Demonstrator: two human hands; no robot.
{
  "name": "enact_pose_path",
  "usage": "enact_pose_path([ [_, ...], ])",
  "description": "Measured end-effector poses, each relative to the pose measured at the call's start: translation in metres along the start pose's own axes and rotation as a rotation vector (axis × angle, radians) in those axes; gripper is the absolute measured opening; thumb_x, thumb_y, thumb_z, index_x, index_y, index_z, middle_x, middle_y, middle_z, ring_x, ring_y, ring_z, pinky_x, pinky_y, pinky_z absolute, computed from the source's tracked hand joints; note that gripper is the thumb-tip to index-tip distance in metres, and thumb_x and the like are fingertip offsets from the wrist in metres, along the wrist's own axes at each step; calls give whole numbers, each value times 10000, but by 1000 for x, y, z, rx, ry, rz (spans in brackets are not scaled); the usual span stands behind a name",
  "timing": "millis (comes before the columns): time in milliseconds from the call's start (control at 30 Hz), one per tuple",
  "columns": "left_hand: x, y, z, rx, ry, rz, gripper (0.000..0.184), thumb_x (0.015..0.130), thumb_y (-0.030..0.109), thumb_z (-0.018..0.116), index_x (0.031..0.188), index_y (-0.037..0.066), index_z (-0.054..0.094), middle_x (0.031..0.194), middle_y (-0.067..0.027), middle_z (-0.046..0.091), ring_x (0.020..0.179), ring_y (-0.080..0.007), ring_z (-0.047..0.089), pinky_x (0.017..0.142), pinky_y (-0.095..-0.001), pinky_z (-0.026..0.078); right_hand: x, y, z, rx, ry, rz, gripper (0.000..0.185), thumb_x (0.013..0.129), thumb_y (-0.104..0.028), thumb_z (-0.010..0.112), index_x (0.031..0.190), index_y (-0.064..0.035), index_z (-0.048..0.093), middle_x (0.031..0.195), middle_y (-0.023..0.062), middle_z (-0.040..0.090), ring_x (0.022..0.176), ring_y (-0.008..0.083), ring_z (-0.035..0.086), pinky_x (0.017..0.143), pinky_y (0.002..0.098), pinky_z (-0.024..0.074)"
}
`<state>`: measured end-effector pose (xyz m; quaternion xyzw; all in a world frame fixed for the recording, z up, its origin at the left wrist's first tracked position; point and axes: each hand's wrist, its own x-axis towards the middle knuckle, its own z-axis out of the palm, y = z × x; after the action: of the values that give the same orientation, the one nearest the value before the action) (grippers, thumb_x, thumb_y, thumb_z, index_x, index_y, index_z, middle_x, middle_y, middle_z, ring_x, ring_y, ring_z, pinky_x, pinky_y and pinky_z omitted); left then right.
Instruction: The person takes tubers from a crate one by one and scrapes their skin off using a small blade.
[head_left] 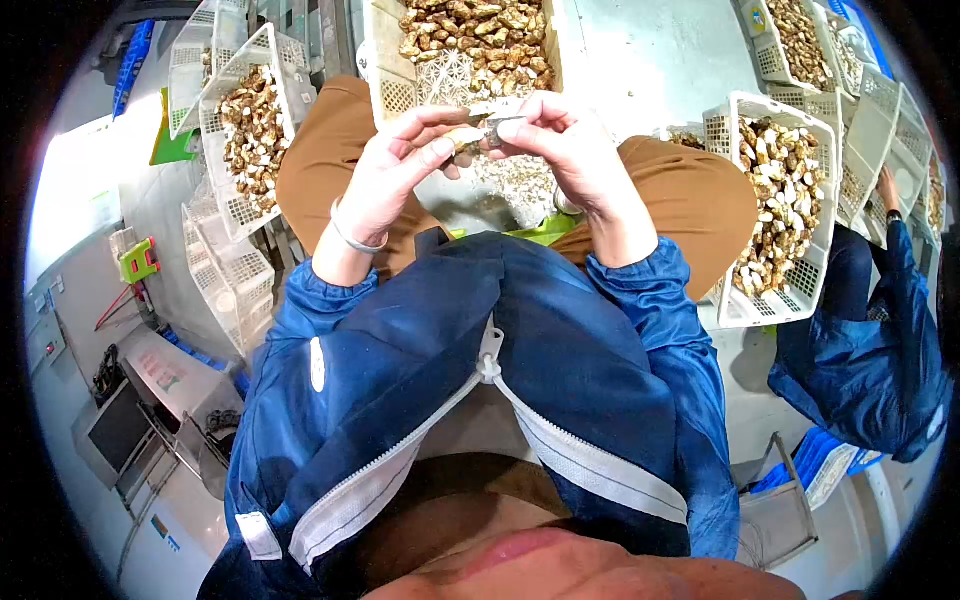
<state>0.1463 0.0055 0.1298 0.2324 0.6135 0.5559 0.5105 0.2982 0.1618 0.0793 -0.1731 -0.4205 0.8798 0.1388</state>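
Note:
My left hand (405,165) is closed, pinching a small brownish mushroom (462,138) between thumb and fingers. My right hand (575,150) grips a small grey metal blade (506,117), held close against the mushroom. Both hands meet above my lap, in front of a white plastic basket (385,70) that contains brown-and-white mushrooms (480,35). Pale chopped trimmings (515,185) lie in a heap beneath the hands. My fingers partly cover the mushroom and the blade, so the exact contact between them is hard to make out.
A basket of mushrooms (255,140) stands left of my knee, and another basket (735,110) stands by my right knee. More filled baskets (795,45) line the upper right. At the far right, a co-worker in a blue jacket (880,350) reaches among baskets.

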Motion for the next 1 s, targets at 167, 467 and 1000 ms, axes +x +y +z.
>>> enact_pose_path([
  [167,5,-18,-9,47,-55,67,319,1005,131,552,1283,-25,563,1062,-82,666,852,-124,626,745,-252,525,-6,-1,14,-513,81,-195,136,875,-123,721,884,1,668,839,76,695,786,112,659,723,249,527],
  [467,3,-14,-1,-231,3,-106,315,1026,168,517,1270,-28,555,981,-79,653,776,-128,639,614,-219,537,0,0,8,-258,39,-29,96,893,-97,700,875,-9,668,860,69,696,811,132,656,779,278,529],
  [1000,49,-30,-206,-468,760,14,496,1015,181,463,1410,-94,346,1349,-275,476,1162,-365,564,945,-435,554,24,50,-20,-1240,-48,-380,126,782,-140,673,753,-57,583,777,123,608,820,330,616,700,420,504],
])
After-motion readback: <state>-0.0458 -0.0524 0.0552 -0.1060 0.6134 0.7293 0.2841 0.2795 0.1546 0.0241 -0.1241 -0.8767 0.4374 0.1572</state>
